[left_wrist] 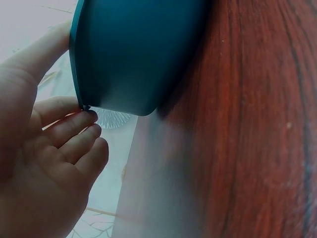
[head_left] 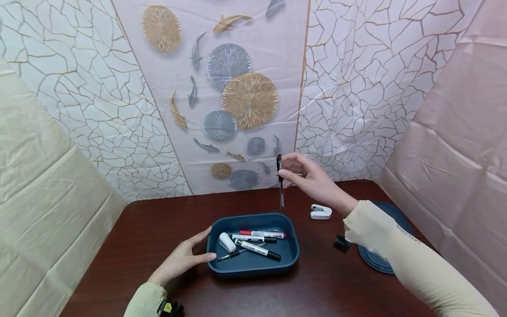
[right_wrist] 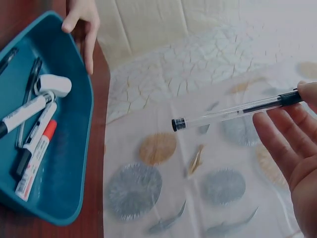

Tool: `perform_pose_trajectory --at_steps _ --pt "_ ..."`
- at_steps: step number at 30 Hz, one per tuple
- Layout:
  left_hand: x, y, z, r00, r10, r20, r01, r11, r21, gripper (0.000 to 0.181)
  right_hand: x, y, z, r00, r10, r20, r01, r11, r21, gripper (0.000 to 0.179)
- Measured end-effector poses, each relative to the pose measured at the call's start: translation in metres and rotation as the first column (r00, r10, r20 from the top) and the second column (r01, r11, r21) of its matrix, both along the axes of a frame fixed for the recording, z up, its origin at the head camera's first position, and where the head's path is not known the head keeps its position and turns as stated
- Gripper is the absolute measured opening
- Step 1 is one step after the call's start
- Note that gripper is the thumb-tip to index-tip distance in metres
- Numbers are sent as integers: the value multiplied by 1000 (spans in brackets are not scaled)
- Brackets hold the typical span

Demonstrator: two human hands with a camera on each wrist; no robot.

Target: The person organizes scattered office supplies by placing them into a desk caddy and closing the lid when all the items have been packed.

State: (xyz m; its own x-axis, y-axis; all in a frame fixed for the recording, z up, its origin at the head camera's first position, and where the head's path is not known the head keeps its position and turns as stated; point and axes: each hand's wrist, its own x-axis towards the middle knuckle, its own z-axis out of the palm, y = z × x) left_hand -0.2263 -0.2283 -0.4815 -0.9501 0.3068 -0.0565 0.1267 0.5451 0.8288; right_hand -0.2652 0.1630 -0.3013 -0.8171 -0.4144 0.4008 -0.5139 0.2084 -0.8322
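My right hand pinches a clear-barrelled pen with a black cap between thumb and fingers, up above the back edge of the tray. It hangs upright in the head view; in the right wrist view the pen shows its black end plug. A blue tray stands on the table and holds several markers, a dark pen and a white stapler-like piece. Against the tray's left side rests my left hand, thumb and index finger spread along the rim.
Behind the tray, to the right, lies a small white stapler. A round blue lid-like thing is partly covered by the right sleeve. The dark wooden table meets a patterned cloth at the back.
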Motion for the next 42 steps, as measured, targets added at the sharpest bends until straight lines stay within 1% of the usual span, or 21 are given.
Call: perform_pose_trajectory --at_steps 3,6,12,16,20,26,30,35,38,42 --pt "0 0 0 1000 -4 -1 4 1000 4 80 3 -4 1 999 16 -52 -16 1000 -6 32" --pt "-1 0 -1 1000 -9 -3 9 1000 2 80 4 -7 0 996 23 -89 -22 1000 13 30" --pt "-1 0 -1 1000 -12 -3 12 1000 4 80 4 -15 -3 994 44 -103 -38 997 61 31" --pt "-1 0 0 1000 -9 -1 9 1000 9 81 -1 -25 -7 987 71 -145 -57 993 99 29" --pt "-1 -1 0 1000 -5 2 5 1000 9 81 -8 -38 -12 973 126 -195 -94 982 162 27" --pt "-1 0 1 1000 -15 1 15 1000 11 80 -17 -56 -24 952 217 -214 -157 951 266 25" --pt "-2 -1 2 1000 -26 4 26 1000 14 80 -22 -63 -32 947 251 -201 -176 927 330 26" --pt "-4 0 2 1000 -19 -1 19 1000 12 80 -28 -67 -39 946 289 -145 -214 897 387 26" --pt "-3 1 2 1000 -16 3 16 1000 12 80 -30 -70 -46 943 317 -98 -248 869 429 26" --pt "-2 0 2 1000 -12 6 12 1000 15 80 -32 -75 -56 943 332 -39 -273 830 486 25"
